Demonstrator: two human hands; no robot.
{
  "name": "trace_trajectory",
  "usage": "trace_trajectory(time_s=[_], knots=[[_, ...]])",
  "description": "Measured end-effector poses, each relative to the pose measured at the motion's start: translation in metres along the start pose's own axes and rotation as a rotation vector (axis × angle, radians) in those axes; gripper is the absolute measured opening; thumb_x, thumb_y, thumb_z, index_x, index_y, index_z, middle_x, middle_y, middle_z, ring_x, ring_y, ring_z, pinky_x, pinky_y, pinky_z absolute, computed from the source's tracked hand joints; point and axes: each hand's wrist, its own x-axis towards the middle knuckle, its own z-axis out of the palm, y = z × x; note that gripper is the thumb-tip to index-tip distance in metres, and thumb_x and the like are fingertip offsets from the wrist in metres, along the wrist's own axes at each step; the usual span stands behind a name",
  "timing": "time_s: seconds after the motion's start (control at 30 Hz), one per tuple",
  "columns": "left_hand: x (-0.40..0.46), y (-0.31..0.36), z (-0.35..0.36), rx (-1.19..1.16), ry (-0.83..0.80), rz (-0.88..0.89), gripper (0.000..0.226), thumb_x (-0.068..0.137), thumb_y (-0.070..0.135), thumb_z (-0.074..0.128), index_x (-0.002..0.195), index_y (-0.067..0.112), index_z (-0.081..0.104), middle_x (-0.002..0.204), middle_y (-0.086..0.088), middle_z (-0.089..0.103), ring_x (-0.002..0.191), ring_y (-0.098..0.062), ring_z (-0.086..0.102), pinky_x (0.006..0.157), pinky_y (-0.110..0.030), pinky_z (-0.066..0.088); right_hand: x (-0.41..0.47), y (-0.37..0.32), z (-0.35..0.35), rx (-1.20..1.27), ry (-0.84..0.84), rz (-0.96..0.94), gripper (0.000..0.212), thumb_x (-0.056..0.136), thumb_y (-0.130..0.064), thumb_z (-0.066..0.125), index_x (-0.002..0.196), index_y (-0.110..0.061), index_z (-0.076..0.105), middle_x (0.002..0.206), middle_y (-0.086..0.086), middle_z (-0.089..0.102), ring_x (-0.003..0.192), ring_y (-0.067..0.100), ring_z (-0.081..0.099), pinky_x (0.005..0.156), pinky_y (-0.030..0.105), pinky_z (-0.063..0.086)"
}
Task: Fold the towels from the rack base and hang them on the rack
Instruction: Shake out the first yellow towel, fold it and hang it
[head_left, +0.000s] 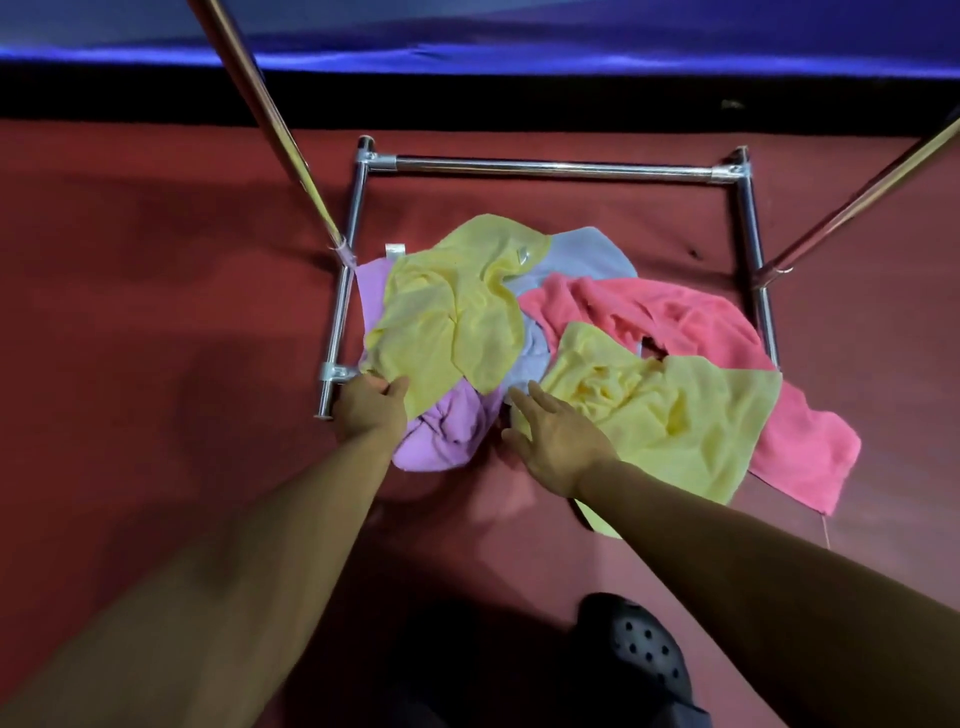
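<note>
Chrome rack base (550, 167) on red floor (156, 260), three-sided frame w/ towels heaped inside. Left yellow towel (452, 312) on top, over purple towel (447, 426) and pale blue towel (587, 254). Pink towel (675, 317) along right rail, spilling past frame end. Second yellow towel (670, 410) at front right, partly over pink. Left hand (371, 408) gripping near edge of left yellow towel, thumb on cloth. Right hand (558, 441) released, fingers straight, at edge of second yellow towel. Black clog (644, 649) at bottom.
</note>
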Motion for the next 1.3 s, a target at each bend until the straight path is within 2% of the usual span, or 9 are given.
trace_trajectory(time_s=[0.1,0.23,0.4,0.5,0.77,0.97,1.1,1.23,1.3], knots=[[-0.019,0.019,-0.016,-0.112,-0.002,0.099,0.034,0.086,0.037,0.076,0.08,0.003,0.074,0.092,-0.02,0.073,0.091,-0.036,0.068,0.076,-0.037,0.05,-0.014,-0.008,-0.023,0.049,0.046,-0.025,0.07,0.106,-0.046,0.045,0.164,-0.024,0.014,0.172,0.009,0.013,0.156,0.027,0.024,0.121,0.035,0.024],[-0.055,0.068,-0.057,-0.244,-0.089,0.289,0.017,0.086,0.028,0.08,0.087,0.011,0.075,0.125,0.004,0.054,0.112,-0.009,0.057,0.099,-0.016,0.04,-0.041,-0.023,-0.069,0.093,0.115,-0.097,0.08,0.103,-0.049,0.053,0.164,-0.028,0.007,0.172,0.008,0.015,0.157,0.023,0.02,0.122,0.036,0.027],[-0.127,0.149,-0.143,-0.416,-0.247,0.43,0.016,0.087,0.023,0.08,0.085,0.007,0.077,0.074,0.006,0.072,0.063,0.005,0.061,0.065,-0.013,0.046,-0.105,-0.065,-0.149,0.308,0.204,-0.168,0.099,0.092,-0.045,0.073,0.164,-0.029,0.007,0.169,-0.004,0.025,0.154,0.016,0.026,0.109,0.02,0.026],[-0.177,0.195,-0.198,-0.471,-0.228,0.552,0.018,0.085,0.022,0.081,0.088,0.005,0.079,0.079,0.002,0.075,0.063,0.007,0.062,0.067,-0.009,0.047,-0.144,-0.083,-0.184,0.423,0.29,-0.194,0.107,0.087,-0.039,0.08,0.164,-0.028,0.007,0.164,-0.002,0.035,0.149,0.016,0.037,0.097,0.015,0.028],[-0.317,0.284,-0.336,-0.625,-0.12,0.818,0.042,0.087,0.057,0.065,0.085,0.018,0.081,0.087,-0.011,0.078,0.088,-0.024,0.074,0.093,-0.045,0.058,-0.263,-0.122,-0.247,0.825,0.38,-0.363,0.131,0.065,-0.05,0.094,0.162,-0.037,0.007,0.16,-0.01,0.041,0.14,0.001,0.047,0.119,0.039,0.04],[-0.425,0.336,-0.423,-0.802,-0.133,0.963,0.046,0.084,0.057,0.061,0.084,0.014,0.078,0.095,-0.024,0.073,0.095,-0.037,0.071,0.097,-0.054,0.054,-0.339,-0.14,-0.261,1.042,0.534,-0.442,0.101,0.072,-0.016,0.092,0.151,-0.021,0.03,0.144,-0.001,0.057,0.12,0.001,0.065,0.095,0.023,0.056],[-0.478,0.353,-0.462,-0.842,-0.144,1.038,0.043,0.087,0.054,0.056,0.099,0.014,0.064,0.094,-0.012,0.057,0.088,-0.022,0.056,0.086,-0.043,0.05,-0.377,-0.16,-0.258,1.153,0.561,-0.425,0.117,0.064,-0.043,0.095,0.157,-0.028,0.026,0.133,-0.015,0.06,0.113,0.0,0.067,0.1,0.031,0.056],[-0.499,0.358,-0.482,-0.779,-0.152,1.054,0.032,0.097,0.047,0.048,0.1,0.016,0.057,0.098,-0.01,0.053,0.09,-0.022,0.052,0.093,-0.055,0.051,-0.404,-0.175,-0.231,1.281,0.542,-0.407,0.081,0.066,-0.052,0.088,0.135,-0.02,0.058,0.125,-0.002,0.073,0.115,0.017,0.071,0.103,0.041,0.055],[-0.506,0.358,-0.487,-0.792,-0.177,1.048,0.031,0.101,0.046,0.048,0.095,0.017,0.057,0.1,-0.011,0.053,0.092,-0.023,0.054,0.098,-0.055,0.05,-0.41,-0.18,-0.219,1.301,0.559,-0.405,0.08,0.071,-0.053,0.087,0.138,-0.021,0.057,0.126,-0.001,0.073,0.117,0.019,0.07,0.107,0.049,0.052]])
